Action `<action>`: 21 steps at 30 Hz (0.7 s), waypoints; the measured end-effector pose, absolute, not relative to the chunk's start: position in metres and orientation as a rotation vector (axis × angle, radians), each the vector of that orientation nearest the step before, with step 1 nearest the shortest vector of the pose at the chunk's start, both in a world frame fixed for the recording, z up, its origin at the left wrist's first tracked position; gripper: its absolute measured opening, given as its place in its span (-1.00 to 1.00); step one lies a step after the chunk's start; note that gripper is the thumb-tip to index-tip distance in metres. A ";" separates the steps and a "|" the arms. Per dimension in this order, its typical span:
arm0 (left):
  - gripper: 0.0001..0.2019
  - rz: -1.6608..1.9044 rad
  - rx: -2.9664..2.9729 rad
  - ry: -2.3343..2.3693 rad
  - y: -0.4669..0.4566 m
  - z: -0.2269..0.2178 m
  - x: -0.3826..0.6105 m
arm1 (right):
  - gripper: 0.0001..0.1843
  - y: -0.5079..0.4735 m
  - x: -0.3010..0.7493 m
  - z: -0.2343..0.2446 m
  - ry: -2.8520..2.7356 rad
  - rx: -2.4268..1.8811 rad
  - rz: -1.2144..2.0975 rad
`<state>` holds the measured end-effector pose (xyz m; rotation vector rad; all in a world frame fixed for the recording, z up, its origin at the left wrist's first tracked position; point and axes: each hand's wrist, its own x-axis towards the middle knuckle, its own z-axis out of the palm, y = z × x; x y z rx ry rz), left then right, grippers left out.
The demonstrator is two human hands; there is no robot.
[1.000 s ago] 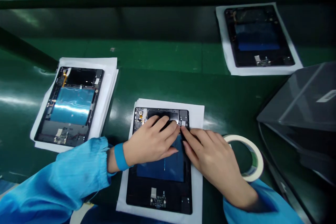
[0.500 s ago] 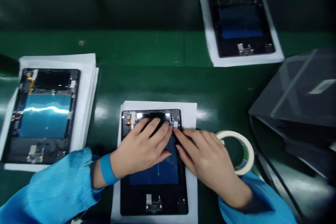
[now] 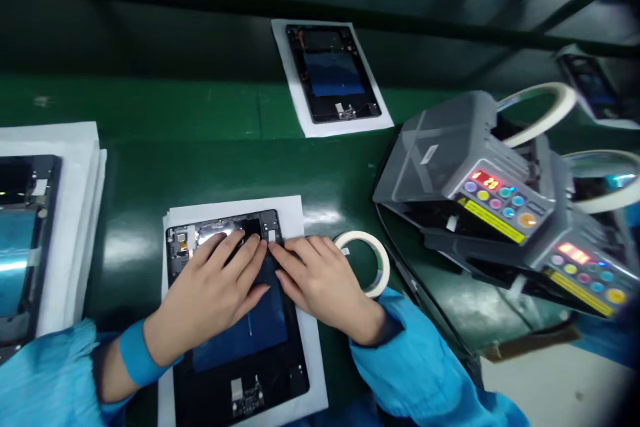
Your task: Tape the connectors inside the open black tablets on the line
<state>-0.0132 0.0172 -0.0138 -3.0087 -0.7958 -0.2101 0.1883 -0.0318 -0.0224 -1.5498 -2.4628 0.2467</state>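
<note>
An opened tablet housing (image 3: 275,373) lies on white sheets (image 3: 291,215), its inner parts showing: a blue panel (image 3: 270,330) and a small circuit board (image 3: 249,400). My left hand (image 3: 210,293) rests across its upper half with fingers stretched out and a little apart, covering part of it. At the right edge of the tablet, beside a small white tab, the index fingertip of my right hand (image 3: 327,283) touches down. The right thumb is extended lower, along the same edge, and the other fingers are loosely bent. Neither hand visibly grasps anything.
A roll of cream tape (image 3: 383,270) lies beside my right wrist. Two grey tape dispensers (image 3: 435,153) with lit displays stand right. Other opened tablets lie on white sheets: one at left (image 3: 47,213), one at the back (image 3: 345,107), one far right (image 3: 595,83). A cable (image 3: 425,300) runs along the bench.
The view has swung right, bringing the dispensers' control panels and a far-right tablet into sight. Both hands keep nearly the same place on the tablet.
</note>
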 end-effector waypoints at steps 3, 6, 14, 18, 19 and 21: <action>-0.59 -0.217 -2.995 -0.799 0.017 -0.015 -0.014 | -0.62 -0.029 0.187 -0.023 -2.457 -1.551 0.262; -0.59 -0.253 -2.975 -0.801 0.017 -0.017 -0.014 | -0.63 -0.026 0.187 -0.023 -2.457 -1.537 0.253; -0.63 -0.322 -2.936 -0.863 0.014 -0.015 -0.016 | -0.67 -0.024 0.182 -0.028 -2.386 -1.502 0.219; -0.62 -0.322 -2.925 -0.877 0.012 -0.015 -0.017 | -0.70 -0.023 0.180 -0.029 -2.369 -1.473 0.186; -0.61 -0.327 -2.917 -0.879 0.012 -0.015 -0.017 | -0.70 -0.022 0.180 -0.029 -2.371 -1.467 0.178; -0.61 -0.337 -2.908 -0.888 0.011 -0.015 -0.016 | -0.70 -0.022 0.179 -0.028 -2.374 -1.462 0.177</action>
